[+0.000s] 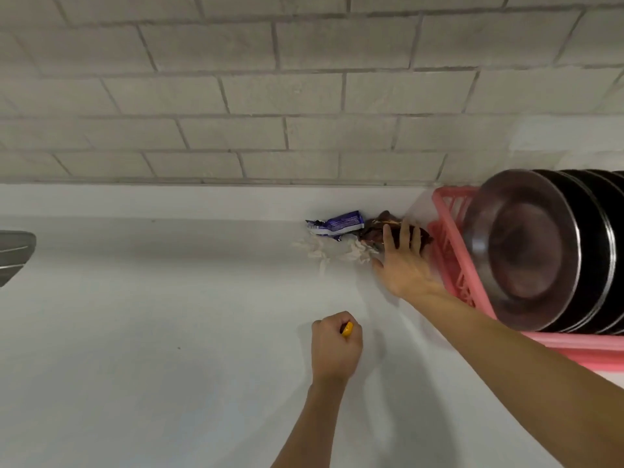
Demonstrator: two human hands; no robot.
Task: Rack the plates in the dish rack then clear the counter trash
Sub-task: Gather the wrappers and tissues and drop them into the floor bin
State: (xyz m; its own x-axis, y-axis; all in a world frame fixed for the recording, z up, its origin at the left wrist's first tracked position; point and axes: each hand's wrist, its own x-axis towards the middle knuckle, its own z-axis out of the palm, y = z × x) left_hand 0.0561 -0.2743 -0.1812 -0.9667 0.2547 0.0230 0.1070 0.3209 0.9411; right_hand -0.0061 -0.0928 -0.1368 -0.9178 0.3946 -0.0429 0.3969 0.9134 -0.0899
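Head view: pressing right hand [401, 265], fingers spread, on brown wrapper [380, 228] beside pink dish rack [446, 214]; clenching yellow scrap [347, 330] in left hand [336, 347]; plates [526, 244] racked upright; purple wrapper [337, 225], paper shreds [317, 249] on counter [169, 332].

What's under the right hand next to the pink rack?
The right hand lies on a dark brown wrapper; its fingers cover the wrapper's near part. Beside it lies shredded white paper.

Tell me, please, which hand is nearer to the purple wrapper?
Right. The right hand rests on the brown wrapper just right of the purple wrapper; the left hand, gripping a yellow item, is farther back toward the person.
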